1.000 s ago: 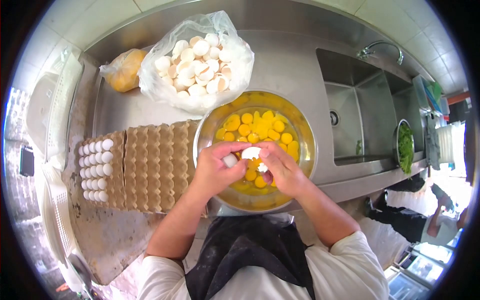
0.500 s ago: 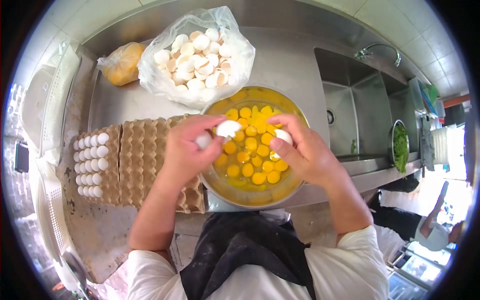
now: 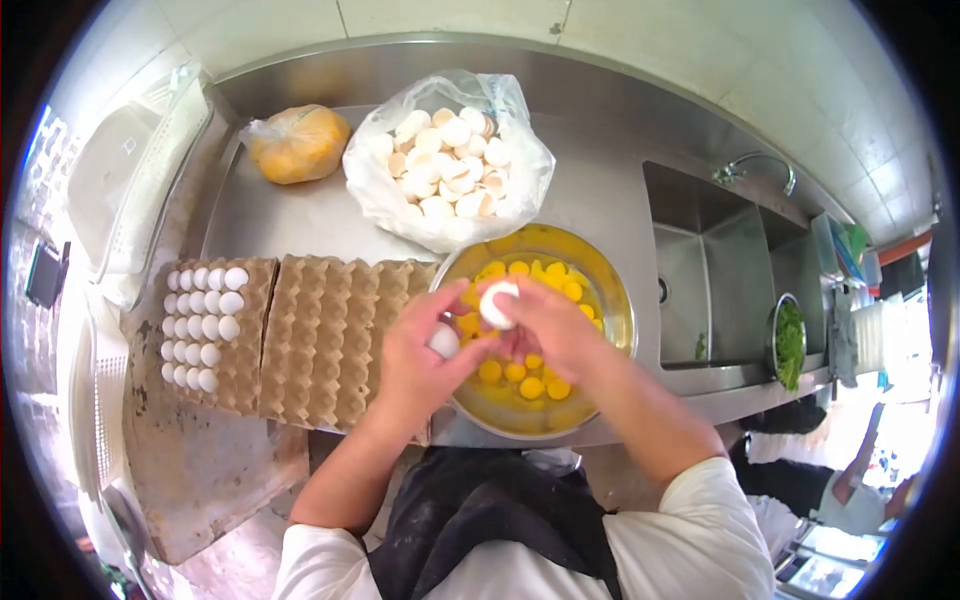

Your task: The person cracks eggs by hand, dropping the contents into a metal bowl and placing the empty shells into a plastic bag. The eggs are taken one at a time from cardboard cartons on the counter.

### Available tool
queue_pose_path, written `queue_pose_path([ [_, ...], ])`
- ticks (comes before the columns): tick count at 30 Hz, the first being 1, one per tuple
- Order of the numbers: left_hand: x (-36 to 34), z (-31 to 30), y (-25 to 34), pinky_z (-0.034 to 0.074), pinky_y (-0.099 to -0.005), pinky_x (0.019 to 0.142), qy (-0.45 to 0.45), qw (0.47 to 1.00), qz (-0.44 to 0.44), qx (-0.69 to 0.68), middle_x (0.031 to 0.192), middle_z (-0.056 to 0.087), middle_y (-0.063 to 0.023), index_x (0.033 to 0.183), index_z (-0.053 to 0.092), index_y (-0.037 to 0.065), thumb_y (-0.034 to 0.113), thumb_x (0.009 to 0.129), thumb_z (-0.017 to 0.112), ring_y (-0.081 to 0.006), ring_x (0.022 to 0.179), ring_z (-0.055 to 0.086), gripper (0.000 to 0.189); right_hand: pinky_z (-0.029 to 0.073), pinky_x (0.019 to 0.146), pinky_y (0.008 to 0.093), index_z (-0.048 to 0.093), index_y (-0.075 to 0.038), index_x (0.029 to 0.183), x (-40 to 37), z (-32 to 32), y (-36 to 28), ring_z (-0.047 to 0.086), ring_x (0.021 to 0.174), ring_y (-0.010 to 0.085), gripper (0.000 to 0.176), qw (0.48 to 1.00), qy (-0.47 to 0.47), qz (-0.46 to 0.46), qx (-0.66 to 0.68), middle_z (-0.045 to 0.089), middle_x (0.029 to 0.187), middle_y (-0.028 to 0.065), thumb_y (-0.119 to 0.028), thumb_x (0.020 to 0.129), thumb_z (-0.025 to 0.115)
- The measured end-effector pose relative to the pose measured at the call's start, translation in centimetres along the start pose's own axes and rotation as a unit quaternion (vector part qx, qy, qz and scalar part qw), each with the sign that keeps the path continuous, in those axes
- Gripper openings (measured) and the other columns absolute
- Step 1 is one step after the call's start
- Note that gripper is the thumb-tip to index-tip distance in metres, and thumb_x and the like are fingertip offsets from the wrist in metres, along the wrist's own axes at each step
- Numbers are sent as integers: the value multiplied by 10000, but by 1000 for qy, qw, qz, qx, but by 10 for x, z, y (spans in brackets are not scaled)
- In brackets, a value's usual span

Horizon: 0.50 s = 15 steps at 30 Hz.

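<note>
Above the metal bowl [image 3: 622,380], my two hands are close together. My left hand [image 3: 408,348] curls around a whole white egg [image 3: 443,341] in its palm, with thumb and forefinger reaching toward the other hand. A white eggshell [image 3: 498,304] sits at the fingers of my right hand [image 3: 562,325], which is closed around it and partly overlaps the left fingertips. Many raw yolks [image 3: 532,387] float in clear egg white in the bowl below.
Behind the bowl stands a clear plastic bag [image 3: 375,205] full of broken shells. Left lie cardboard egg trays [image 3: 325,335] with rows of white eggs [image 3: 208,328]. A tied bag of yellow-orange stuff [image 3: 300,145] is farther back. Right are a sink [image 3: 680,290] and a bowl of greens [image 3: 790,340].
My hands were apart, each with a shell; the right hand has moved left to meet the left hand. One white shell shows between them now. The view has shifted slightly.
</note>
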State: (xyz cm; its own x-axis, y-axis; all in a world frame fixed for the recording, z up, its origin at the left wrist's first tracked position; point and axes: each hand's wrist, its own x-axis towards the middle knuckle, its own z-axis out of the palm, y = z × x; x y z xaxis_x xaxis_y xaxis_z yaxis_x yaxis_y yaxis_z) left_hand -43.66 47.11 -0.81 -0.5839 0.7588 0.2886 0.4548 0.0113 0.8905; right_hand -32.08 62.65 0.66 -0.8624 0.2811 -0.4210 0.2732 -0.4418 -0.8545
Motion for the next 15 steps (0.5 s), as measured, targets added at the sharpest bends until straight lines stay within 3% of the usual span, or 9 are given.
queue_pose_path([
  [2,-4,-13,1,516,-257,717,53,991,-106,-69,914,669,-57,1238,611,3,80,783,815,-132,789,632,505,472,584,229,528,-51,1295,27,2,-34,620,749,110,495,996,19,-59,-58,650,1073,86,-427,979,587],
  [5,-19,-34,-22,521,-253,700,79,960,-151,-224,942,669,-65,1219,619,-4,110,871,738,-148,779,639,384,535,666,307,479,7,1385,70,11,-89,658,874,188,652,954,168,-165,-186,663,1126,183,-447,942,628],
  [6,-26,-41,-26,521,-253,700,72,960,-152,-224,942,669,-65,1219,619,-4,110,871,738,-148,779,639,384,535,666,307,479,7,1385,72,9,-95,658,874,188,652,954,174,-164,-183,663,1126,183,-447,942,628],
  [8,-43,-52,-29,542,-290,682,77,915,-270,-288,1001,662,-87,1271,571,1,343,1014,524,-177,827,654,430,549,767,359,436,9,1434,70,7,-103,669,954,264,715,815,300,-327,-373,640,1218,228,-436,919,654],
  [9,-48,-53,-28,542,-290,682,74,915,-270,-290,1001,662,-87,1271,571,1,343,1014,524,-177,827,654,430,549,767,359,436,9,1434,57,7,-98,669,954,264,715,813,303,-327,-374,640,1218,228,-436,919,654],
  [11,-58,-55,-25,556,-347,699,91,811,-341,-467,1075,657,-112,1324,528,19,541,1029,353,-219,885,663,625,543,810,363,483,-39,1409,11,18,-69,681,971,284,646,836,202,-378,-344,622,1271,221,-382,900,682],
  [12,-63,-55,-27,545,-414,805,59,801,-345,-487,1168,632,-125,1371,488,26,616,1016,273,-258,1013,638,722,546,818,370,511,-66,1385,-11,33,-51,683,970,297,594,861,155,-282,-394,631,1249,201,-345,893,693],
  [13,-64,-52,-23,545,-414,805,57,801,-343,-488,1168,632,-125,1371,488,26,616,1016,273,-258,1013,638,722,549,826,378,538,-93,1361,-35,48,-30,686,969,309,547,874,108,-182,-437,640,1226,182,-307,886,704],
  [15,-64,-39,-7,481,-466,959,22,770,-342,-539,1284,583,-150,1400,466,34,626,1014,268,-290,1168,570,734,550,824,415,576,-122,1311,-56,71,29,686,928,310,478,799,60,-355,-482,649,1145,153,-238,869,716],
])
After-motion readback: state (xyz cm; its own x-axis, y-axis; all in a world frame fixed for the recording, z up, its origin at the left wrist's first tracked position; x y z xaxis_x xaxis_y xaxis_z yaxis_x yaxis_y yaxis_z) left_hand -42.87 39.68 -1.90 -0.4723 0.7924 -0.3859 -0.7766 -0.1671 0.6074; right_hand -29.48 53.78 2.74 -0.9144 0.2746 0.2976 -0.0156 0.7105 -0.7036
